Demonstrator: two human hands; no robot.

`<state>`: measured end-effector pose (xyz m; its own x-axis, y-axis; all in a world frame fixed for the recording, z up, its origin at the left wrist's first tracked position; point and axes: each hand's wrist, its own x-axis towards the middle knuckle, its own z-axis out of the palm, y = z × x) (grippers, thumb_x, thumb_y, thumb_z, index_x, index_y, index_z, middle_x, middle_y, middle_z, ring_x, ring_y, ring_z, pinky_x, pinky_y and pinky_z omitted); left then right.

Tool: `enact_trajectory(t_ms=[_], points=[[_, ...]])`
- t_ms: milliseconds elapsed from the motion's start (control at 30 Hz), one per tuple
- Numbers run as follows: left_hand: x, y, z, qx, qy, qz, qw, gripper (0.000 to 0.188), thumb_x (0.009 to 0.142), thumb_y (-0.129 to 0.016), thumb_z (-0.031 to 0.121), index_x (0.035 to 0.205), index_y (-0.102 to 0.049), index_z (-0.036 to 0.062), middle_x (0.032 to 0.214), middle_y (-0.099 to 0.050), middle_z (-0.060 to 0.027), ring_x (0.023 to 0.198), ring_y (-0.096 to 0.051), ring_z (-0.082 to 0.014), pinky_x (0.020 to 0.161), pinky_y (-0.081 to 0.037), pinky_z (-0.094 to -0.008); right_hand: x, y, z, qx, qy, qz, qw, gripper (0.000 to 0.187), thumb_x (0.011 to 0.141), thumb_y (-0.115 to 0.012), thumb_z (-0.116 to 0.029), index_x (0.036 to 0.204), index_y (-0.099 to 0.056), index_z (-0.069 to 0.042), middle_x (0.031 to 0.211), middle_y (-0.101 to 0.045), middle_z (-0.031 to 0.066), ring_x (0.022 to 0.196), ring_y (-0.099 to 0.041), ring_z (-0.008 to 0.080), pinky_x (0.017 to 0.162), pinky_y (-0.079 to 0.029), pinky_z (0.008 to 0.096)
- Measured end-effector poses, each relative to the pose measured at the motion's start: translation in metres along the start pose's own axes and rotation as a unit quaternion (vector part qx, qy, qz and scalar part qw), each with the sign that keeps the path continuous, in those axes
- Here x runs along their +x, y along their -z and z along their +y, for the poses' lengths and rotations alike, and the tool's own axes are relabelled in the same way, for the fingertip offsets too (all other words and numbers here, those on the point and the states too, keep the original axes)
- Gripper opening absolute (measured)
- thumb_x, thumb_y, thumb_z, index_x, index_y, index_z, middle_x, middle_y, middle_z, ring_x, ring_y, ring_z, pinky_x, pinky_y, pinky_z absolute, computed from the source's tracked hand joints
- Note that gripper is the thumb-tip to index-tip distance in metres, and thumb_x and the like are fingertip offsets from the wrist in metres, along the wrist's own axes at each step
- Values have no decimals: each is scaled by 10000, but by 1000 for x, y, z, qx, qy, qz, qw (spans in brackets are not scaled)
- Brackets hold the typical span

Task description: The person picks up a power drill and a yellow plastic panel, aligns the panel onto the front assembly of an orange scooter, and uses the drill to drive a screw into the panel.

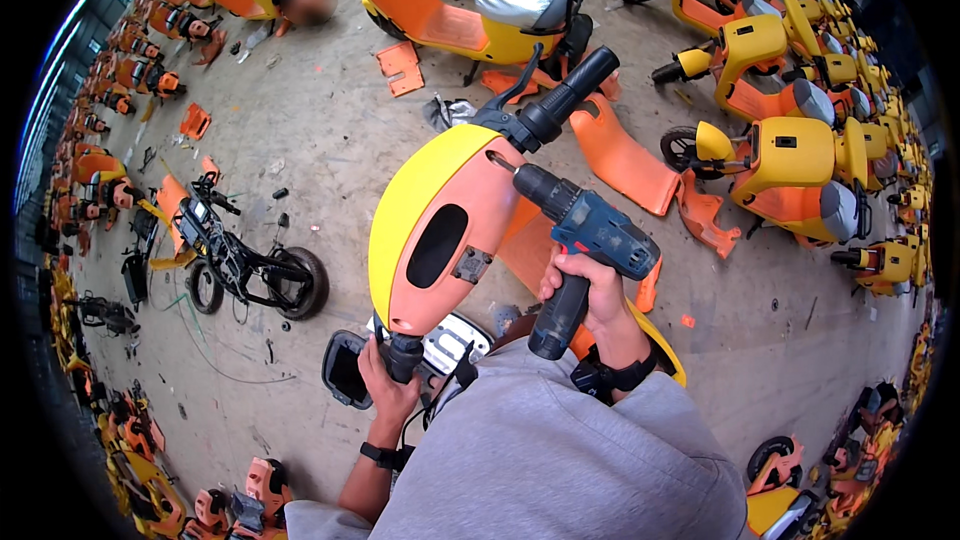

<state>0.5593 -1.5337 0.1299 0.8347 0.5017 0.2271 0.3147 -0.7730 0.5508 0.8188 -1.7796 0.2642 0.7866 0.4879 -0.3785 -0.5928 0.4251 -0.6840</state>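
The scooter's handlebar cover (440, 240), yellow outside and orange-pink on the face, stretches across in front of me. It has a dark oval display window (437, 246). My right hand (592, 288) is wrapped round the handle of a blue-and-black cordless drill (606, 232). The drill's bit reaches into a hole near the cover's far end; a screw there cannot be made out. At the near end, my left hand (388, 380) closes round the black handlebar grip (403, 356). The opposite grip (580, 90) and its brake lever (525, 80) stick out beyond the cover.
A stripped scooter frame (250, 265) lies on the concrete floor to the left. Loose orange panels (625, 160) lie ahead. Rows of yellow scooters (790, 155) stand on the right, and more fill the far left. Another person, blurred, is near the scooters at the upper left.
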Motion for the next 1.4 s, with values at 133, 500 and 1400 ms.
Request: enact_trajectory(t_ms=[133,500,1400], points=[[-1,-2,-2,2,-2,3,1000,966,572,-702,42,1460,-333,-40,1303,-466,-268,1217,-446,-449,1065,-344,-518,0,2,-1,1,0,0,1000,181,836,-614,-128,968,-535,-32,667,-555,90,604,-607,236,628,-530,398],[-1,-1,-1,1,13,-13,1000,937,626,-743,66,1462,-328,-19,1337,-451,-261,1254,-439,-437,1085,-335,-501,0,8,1,0,3,-14,1000,224,826,-611,-120,1007,-543,-7,671,-559,93,617,-610,238,638,-529,395],[11,6,3,-2,1,-11,1000,915,606,-732,52,1438,-360,-28,1312,-480,-250,1246,-453,-429,1076,-350,-497,5,45,16,-64,40,-28,997,479,749,-568,-138,1170,-528,86,690,-579,138,676,-612,273,723,-521,404]])
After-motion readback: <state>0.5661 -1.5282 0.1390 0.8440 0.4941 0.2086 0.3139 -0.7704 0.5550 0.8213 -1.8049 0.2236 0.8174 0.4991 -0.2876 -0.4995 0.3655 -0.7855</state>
